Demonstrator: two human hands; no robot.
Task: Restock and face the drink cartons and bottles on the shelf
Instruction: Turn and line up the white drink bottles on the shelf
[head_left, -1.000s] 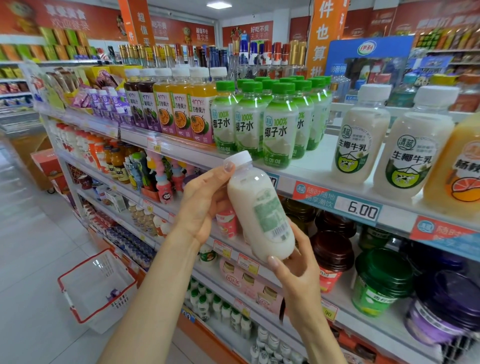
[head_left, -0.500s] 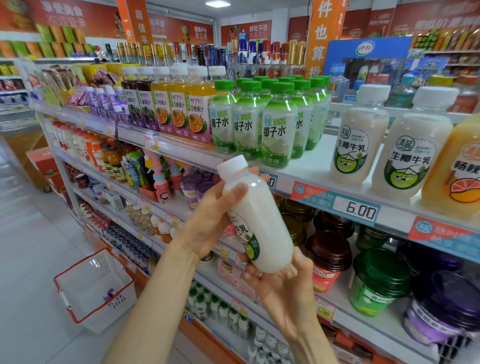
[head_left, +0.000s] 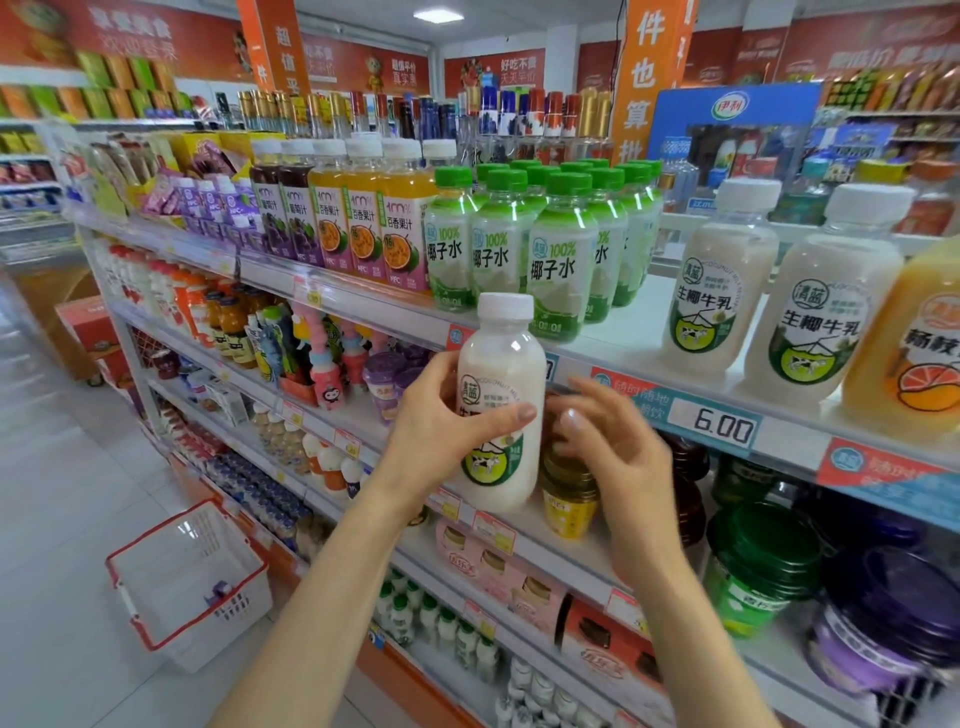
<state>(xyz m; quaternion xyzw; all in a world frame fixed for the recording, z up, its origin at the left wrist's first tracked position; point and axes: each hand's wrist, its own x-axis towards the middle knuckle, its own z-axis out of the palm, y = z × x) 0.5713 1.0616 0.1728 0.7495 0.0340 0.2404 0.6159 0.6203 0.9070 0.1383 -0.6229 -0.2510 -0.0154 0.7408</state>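
My left hand (head_left: 441, 421) grips a white coconut-milk bottle (head_left: 501, 374) with a white cap, upright, its green label facing me, just in front of the shelf edge. My right hand (head_left: 618, 452) hovers just right of the bottle with fingers spread and relaxed, slightly blurred, holding nothing. On the top shelf (head_left: 613, 343) stand two matching milk bottles (head_left: 719, 280) to the right, with a bare gap between them and the green-capped coconut water bottles (head_left: 558, 260).
Juice bottles (head_left: 363, 218) fill the shelf's left part; an orange drink (head_left: 919, 332) stands far right. A 6.00 price tag (head_left: 722, 428) hangs on the shelf edge. Jars and tubs (head_left: 763, 561) crowd the lower shelf. A white basket (head_left: 192, 582) with red rim sits on the floor.
The bottle went from tilted to upright with its label turned toward me. My right hand let go of its bottom and drew back to the right; my left hand keeps hold.
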